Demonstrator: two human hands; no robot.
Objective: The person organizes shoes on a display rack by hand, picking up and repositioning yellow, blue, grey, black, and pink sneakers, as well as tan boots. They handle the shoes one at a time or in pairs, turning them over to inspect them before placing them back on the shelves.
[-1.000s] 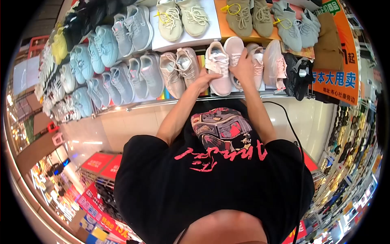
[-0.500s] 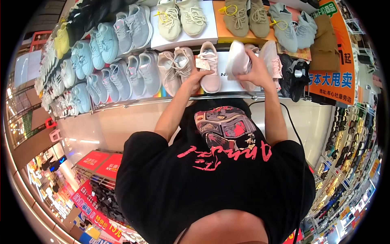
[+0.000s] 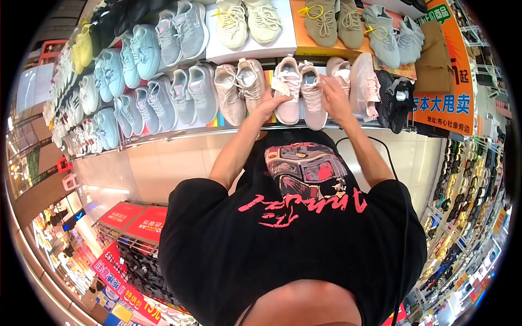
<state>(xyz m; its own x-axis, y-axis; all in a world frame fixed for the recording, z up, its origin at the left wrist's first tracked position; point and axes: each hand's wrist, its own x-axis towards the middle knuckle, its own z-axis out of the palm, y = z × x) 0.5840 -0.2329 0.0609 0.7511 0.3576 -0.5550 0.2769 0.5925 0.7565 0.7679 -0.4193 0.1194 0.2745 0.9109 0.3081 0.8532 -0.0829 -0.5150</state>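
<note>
Pink shoes (image 3: 313, 104) stand side by side, near the front right corner of the white box (image 3: 247, 53). Expect light weight, soft uppers and firmer soles; grasp at the heel or midfoot. The left hand (image 3: 265, 105) lies against the left shoe, thumb across it; fingers hidden, closure undetermined. The right hand (image 3: 337, 100) contacts the right shoe's outer collar; grip cannot be told.

Pale-pink laced sneakers (image 3: 314, 106): upper centre, right of beige knit sneakers (image 3: 252, 89)
White rectangular box (image 3: 286, 33): behind beige pair, under cream laced sneakers (image 3: 264, 24)
Black mesh shoes (image 3: 399, 115): upper right
</note>
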